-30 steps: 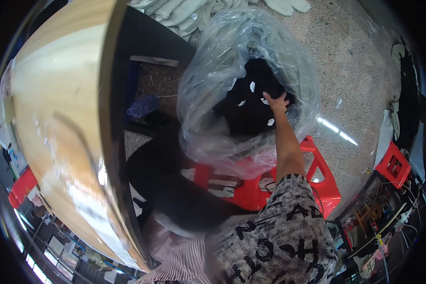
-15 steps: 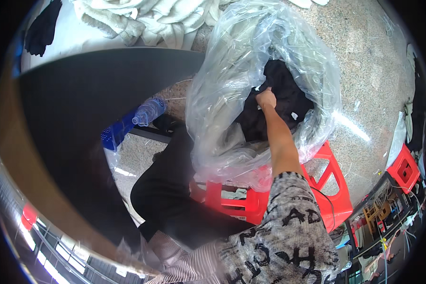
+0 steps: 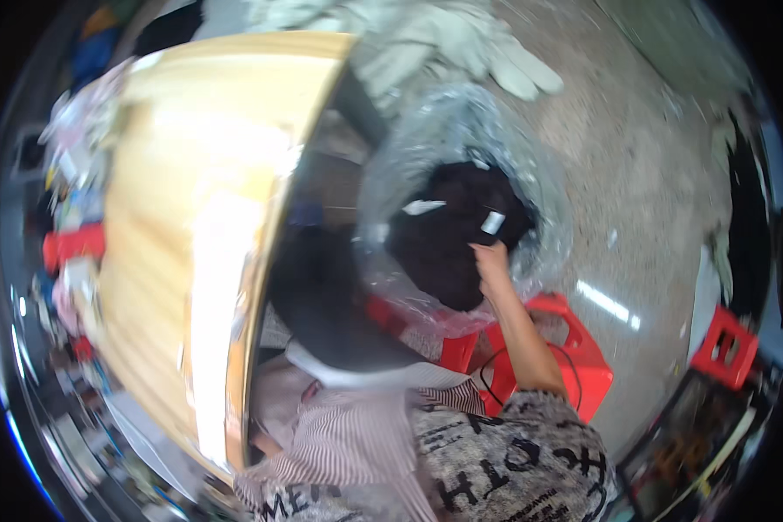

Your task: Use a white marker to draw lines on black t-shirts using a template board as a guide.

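My right hand (image 3: 493,263) reaches down into a large clear plastic bag (image 3: 552,187) standing open on the floor. Its fingers are closed on a black garment (image 3: 448,248), one of the dark cloth pieces bunched inside; where one piece ends and another begins I cannot tell. A white label (image 3: 493,223) shows on the dark cloth just above my fingers, and a white tag (image 3: 423,207) lies farther left. Of my left arm only a scrap of skin shows beside the table edge, and the hand itself is hidden.
A glossy wooden table (image 3: 174,174) fills the left side. Red plastic stools (image 3: 587,348) stand near my right forearm, with another red stool (image 3: 725,346) at far right. Pale cloth pieces (image 3: 443,43) lie heaped beyond the bag. A dark cable hangs by the nearer stool.
My view has swung, bringing the tabletop into sight. My right hand has drawn back toward me, and the black garment now sits higher and fuller in the bag, labels showing.
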Motion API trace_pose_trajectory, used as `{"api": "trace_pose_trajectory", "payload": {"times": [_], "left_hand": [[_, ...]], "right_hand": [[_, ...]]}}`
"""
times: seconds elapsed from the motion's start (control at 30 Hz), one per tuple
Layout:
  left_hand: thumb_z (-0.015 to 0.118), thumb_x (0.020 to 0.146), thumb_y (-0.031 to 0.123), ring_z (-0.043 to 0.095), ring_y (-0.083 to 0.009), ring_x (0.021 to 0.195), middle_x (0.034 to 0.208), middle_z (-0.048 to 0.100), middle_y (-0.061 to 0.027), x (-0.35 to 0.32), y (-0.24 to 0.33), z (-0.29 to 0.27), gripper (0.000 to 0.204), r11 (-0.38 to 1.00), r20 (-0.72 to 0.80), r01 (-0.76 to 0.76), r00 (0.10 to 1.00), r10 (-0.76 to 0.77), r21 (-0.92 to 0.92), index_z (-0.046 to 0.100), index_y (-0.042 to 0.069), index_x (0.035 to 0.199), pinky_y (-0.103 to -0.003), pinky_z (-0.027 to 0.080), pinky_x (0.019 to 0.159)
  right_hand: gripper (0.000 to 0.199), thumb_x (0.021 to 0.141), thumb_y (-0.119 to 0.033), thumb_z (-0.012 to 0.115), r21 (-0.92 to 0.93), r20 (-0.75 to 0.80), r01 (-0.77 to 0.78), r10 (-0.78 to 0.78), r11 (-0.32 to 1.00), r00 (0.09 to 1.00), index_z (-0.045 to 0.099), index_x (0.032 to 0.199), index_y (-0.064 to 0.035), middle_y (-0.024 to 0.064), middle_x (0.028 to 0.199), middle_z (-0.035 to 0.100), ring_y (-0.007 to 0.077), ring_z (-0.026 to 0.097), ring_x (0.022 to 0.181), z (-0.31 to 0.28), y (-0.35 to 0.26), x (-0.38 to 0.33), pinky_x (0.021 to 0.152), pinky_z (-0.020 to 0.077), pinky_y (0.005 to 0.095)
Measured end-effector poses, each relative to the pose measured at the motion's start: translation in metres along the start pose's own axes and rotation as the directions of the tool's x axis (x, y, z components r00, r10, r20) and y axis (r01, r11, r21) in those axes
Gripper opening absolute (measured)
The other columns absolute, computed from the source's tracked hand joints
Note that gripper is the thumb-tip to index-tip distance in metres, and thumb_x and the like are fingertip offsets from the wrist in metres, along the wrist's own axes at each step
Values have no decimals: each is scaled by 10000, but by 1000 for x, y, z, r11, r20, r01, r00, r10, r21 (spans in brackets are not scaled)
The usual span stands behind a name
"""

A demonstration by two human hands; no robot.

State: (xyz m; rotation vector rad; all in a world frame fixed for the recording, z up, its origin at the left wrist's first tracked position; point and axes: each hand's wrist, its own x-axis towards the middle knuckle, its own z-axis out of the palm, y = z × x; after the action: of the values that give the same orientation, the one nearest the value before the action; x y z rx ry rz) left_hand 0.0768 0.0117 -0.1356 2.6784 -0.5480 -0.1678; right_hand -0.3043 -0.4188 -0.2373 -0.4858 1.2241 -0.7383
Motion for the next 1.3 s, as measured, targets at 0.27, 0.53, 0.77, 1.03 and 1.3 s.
{"api": "trace_pose_trajectory", "payload": {"times": [0.27,0.53,0.77,1.03,1.3], "left_hand": [[545,757,-60,632,-350,905,948,643,-195,-65,42,-21,245,907,-220,-407,900,376,-112,619,-22,988,-391,493,826],[586,718,-85,605,-359,936,940,636,-156,15,139,-79,258,680,-565,-725,609,557,-111,628,11,953,-405,500,800],[604,745,41,546,-331,886,880,563,-130,137,138,-39,136,811,-271,-579,770,577,83,596,37,880,-416,464,755],[547,756,-7,532,-338,855,857,535,-147,138,66,-69,98,934,-402,-305,843,356,187,564,35,843,-431,462,732],[531,783,-34,515,-363,872,876,530,-163,133,34,-85,96,968,-410,-178,881,236,174,543,29,856,-445,444,748]], "right_hand": [[413,950,-246,494,406,148,200,-280,892,948,511,1240,47,168,1249,564,278,575,1116,84,-78,-116,964,491,386],[410,943,-257,508,281,491,298,-403,912,773,522,1222,43,159,1230,576,269,580,1105,148,-194,-163,944,499,376],[408,937,-266,521,250,667,361,-430,899,608,532,1207,40,151,1213,586,261,584,1095,365,-242,-207,927,506,367],[550,834,-291,664,-279,788,731,-286,623,545,497,1194,90,170,1092,612,233,620,985,484,-88,-133,856,494,332],[834,849,-398,661,-251,862,785,-237,567,448,262,1421,58,241,1302,487,246,559,1106,476,-93,-135,895,458,332]]}}
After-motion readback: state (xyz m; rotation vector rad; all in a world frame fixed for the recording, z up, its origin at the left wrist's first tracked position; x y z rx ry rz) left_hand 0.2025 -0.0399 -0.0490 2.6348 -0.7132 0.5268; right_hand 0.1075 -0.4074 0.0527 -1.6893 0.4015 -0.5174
